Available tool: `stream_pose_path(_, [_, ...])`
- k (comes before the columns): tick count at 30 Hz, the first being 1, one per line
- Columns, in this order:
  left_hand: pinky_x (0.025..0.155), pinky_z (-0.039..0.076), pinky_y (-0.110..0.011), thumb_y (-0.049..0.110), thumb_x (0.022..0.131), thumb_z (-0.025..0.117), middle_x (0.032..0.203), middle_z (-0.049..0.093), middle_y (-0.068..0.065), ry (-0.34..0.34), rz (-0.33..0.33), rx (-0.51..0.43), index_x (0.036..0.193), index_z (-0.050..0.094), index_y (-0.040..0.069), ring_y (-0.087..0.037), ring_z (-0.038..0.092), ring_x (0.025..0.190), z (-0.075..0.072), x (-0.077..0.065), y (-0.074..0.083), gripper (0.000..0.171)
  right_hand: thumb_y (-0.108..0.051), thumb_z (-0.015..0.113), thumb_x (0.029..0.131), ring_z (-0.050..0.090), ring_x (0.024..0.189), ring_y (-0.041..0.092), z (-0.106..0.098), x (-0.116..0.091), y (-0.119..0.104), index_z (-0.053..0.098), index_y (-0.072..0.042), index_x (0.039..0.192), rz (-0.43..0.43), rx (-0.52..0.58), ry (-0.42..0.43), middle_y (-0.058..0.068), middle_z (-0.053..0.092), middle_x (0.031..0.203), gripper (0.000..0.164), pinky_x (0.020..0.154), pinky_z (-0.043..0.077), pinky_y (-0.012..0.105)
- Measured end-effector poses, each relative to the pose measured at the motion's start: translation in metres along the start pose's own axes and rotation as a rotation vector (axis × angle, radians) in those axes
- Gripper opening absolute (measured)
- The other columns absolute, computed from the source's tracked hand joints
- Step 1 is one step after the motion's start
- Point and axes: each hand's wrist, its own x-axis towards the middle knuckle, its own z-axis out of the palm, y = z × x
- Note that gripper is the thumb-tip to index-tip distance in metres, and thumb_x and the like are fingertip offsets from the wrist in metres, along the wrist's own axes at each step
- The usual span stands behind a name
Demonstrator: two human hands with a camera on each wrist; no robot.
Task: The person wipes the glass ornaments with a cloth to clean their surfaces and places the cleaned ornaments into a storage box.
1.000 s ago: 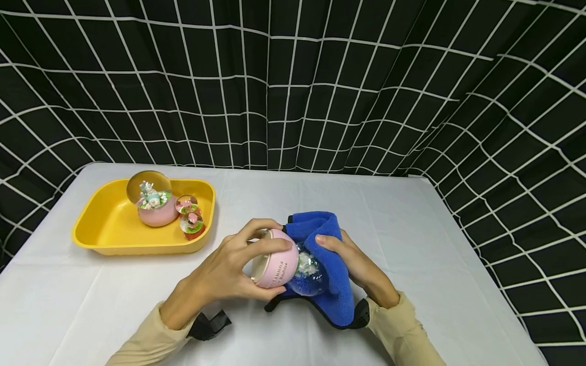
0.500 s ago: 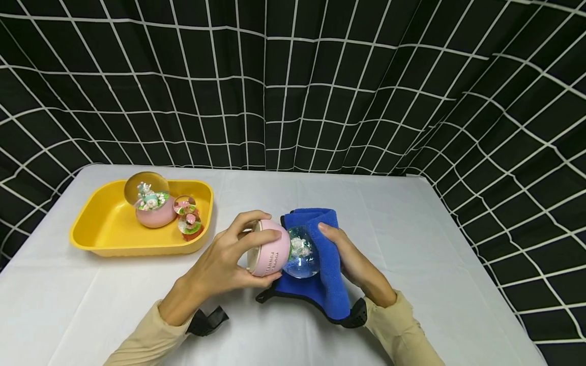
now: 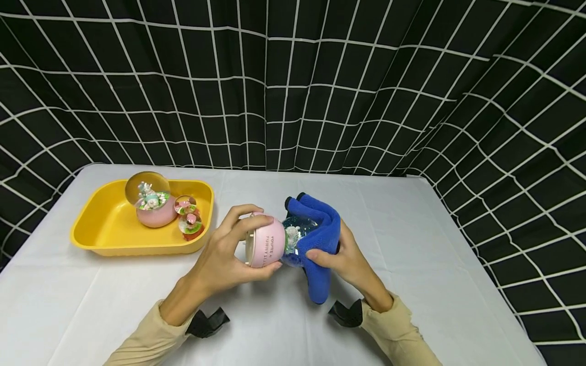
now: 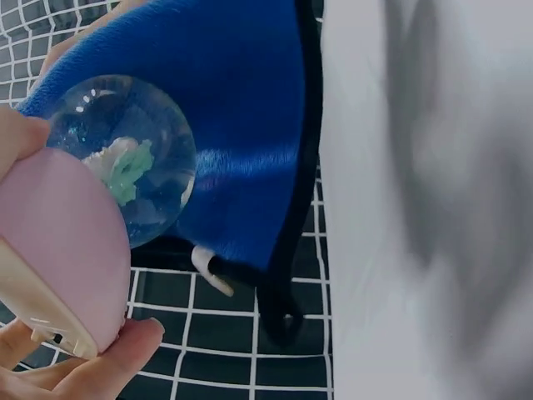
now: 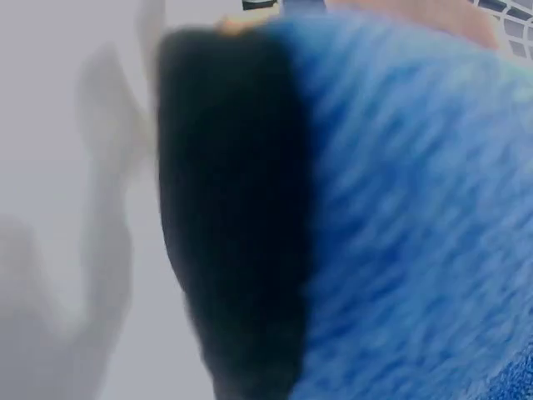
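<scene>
My left hand (image 3: 229, 249) grips the pink base of a snow globe (image 3: 269, 243), which is tipped on its side with the clear dome to the right. Raised lettering runs over the base, and a white and green figure shows inside the dome in the left wrist view. With my right hand (image 3: 345, 256) I hold a blue cloth (image 3: 322, 229) with black edging, thumb on top, wrapped over the dome's right side. The cloth hides part of the dome. In the right wrist view the cloth (image 5: 416, 208) fills most of the picture, blurred.
A yellow tray (image 3: 100, 244) stands at the left of the white table (image 3: 389, 229). In it are another snow globe with a pink base (image 3: 155, 216) and small red-based globes (image 3: 192, 223). A black curtain with white grid lines (image 3: 311, 101) rises behind.
The snow globe has shifted left and slightly up, its lettering turned more upright. My right hand has moved the cloth from lying open behind the dome to folded over its right side.
</scene>
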Motion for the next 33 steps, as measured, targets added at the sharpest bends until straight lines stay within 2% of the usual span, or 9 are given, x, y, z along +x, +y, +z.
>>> stream_pose_path(3, [0.074, 0.060, -0.022, 0.032, 0.067, 0.090, 0.126, 0.054, -0.013, 0.007, -0.044, -0.053, 0.125, 0.059, 0.013, -0.022, 0.063, 0.102, -0.001, -0.001, 0.001, 0.068, -0.024, 0.079, 0.084, 0.056, 0.126, 0.018, 0.000, 0.000, 0.000, 0.030, -0.010, 0.154, -0.022, 0.001, -0.007, 0.017, 0.045, 0.149, 0.086, 0.100, 0.052, 0.030])
stream_pose_path(6, [0.073, 0.060, -0.022, 0.033, 0.068, 0.089, 0.125, 0.055, -0.015, 0.032, -0.044, -0.075, 0.125, 0.060, 0.012, -0.023, 0.064, 0.103, 0.000, -0.001, 0.001, 0.067, -0.025, 0.074, 0.087, 0.054, 0.128, 0.020, -0.004, 0.000, 0.000, 0.026, -0.015, 0.156, 0.019, 0.025, -0.033, 0.016, 0.041, 0.152, 0.085, 0.101, 0.051, 0.031])
stream_pose_path(11, [0.074, 0.060, -0.023, 0.040, 0.071, 0.087, 0.126, 0.055, -0.017, 0.079, 0.012, -0.056, 0.123, 0.061, 0.012, -0.024, 0.064, 0.102, 0.002, -0.001, -0.002, 0.064, -0.034, 0.060, 0.092, 0.054, 0.119, 0.014, -0.010, -0.003, 0.003, 0.015, -0.002, 0.155, 0.229, 0.148, -0.097, 0.018, 0.045, 0.140, 0.084, 0.097, 0.051, 0.029])
stream_pose_path(13, [0.076, 0.060, -0.024, 0.043, 0.073, 0.085, 0.126, 0.055, -0.017, 0.096, 0.042, -0.042, 0.122, 0.062, 0.011, -0.025, 0.063, 0.102, 0.003, -0.001, -0.004, 0.062, -0.036, 0.060, 0.092, 0.054, 0.115, 0.013, -0.013, -0.004, 0.003, 0.013, 0.004, 0.152, 0.310, 0.204, -0.118, 0.014, 0.048, 0.133, 0.086, 0.095, 0.050, 0.028])
stream_pose_path(15, [0.078, 0.059, -0.024, 0.046, 0.075, 0.082, 0.126, 0.055, -0.018, 0.109, 0.069, -0.025, 0.121, 0.062, 0.011, -0.026, 0.063, 0.102, 0.003, -0.001, -0.005, 0.061, -0.036, 0.064, 0.090, 0.054, 0.113, 0.012, -0.015, -0.005, 0.004, 0.015, 0.007, 0.150, 0.356, 0.242, -0.131, 0.009, 0.050, 0.128, 0.088, 0.095, 0.050, 0.028])
stream_pose_path(20, [0.081, 0.055, -0.020, 0.048, 0.078, 0.078, 0.124, 0.056, -0.021, 0.152, 0.128, -0.001, 0.118, 0.064, 0.010, -0.027, 0.063, 0.093, 0.005, -0.001, -0.009, 0.056, -0.027, 0.072, 0.087, 0.055, 0.115, 0.016, -0.017, -0.002, 0.004, 0.022, 0.004, 0.148, 0.344, 0.278, -0.150, 0.005, 0.053, 0.127, 0.084, 0.096, 0.051, 0.030])
stream_pose_path(25, [0.083, 0.050, -0.020, 0.049, 0.082, 0.073, 0.125, 0.056, -0.023, 0.182, 0.157, 0.036, 0.116, 0.065, 0.010, -0.026, 0.059, 0.092, 0.005, 0.000, -0.010, 0.053, -0.011, 0.071, 0.084, 0.053, 0.117, 0.017, -0.016, 0.001, 0.006, 0.030, -0.001, 0.147, 0.313, 0.204, -0.112, 0.005, 0.053, 0.130, 0.076, 0.100, 0.048, 0.029])
stream_pose_path(29, [0.086, 0.050, -0.018, 0.049, 0.082, 0.073, 0.127, 0.054, -0.024, 0.186, 0.150, 0.042, 0.116, 0.065, 0.009, -0.028, 0.060, 0.095, 0.005, 0.000, -0.010, 0.052, -0.004, 0.071, 0.080, 0.055, 0.117, 0.018, -0.014, 0.001, 0.005, 0.033, -0.003, 0.146, 0.305, 0.169, -0.065, 0.005, 0.056, 0.129, 0.076, 0.101, 0.047, 0.030])
stream_pose_path(33, [0.089, 0.049, -0.016, 0.046, 0.083, 0.074, 0.132, 0.050, -0.024, 0.153, 0.106, 0.001, 0.119, 0.062, 0.010, -0.029, 0.060, 0.100, 0.004, -0.001, -0.010, 0.052, -0.007, 0.072, 0.080, 0.054, 0.119, 0.019, -0.012, 0.001, 0.002, 0.035, -0.007, 0.147, 0.306, 0.153, -0.023, 0.005, 0.055, 0.131, 0.076, 0.102, 0.046, 0.032])
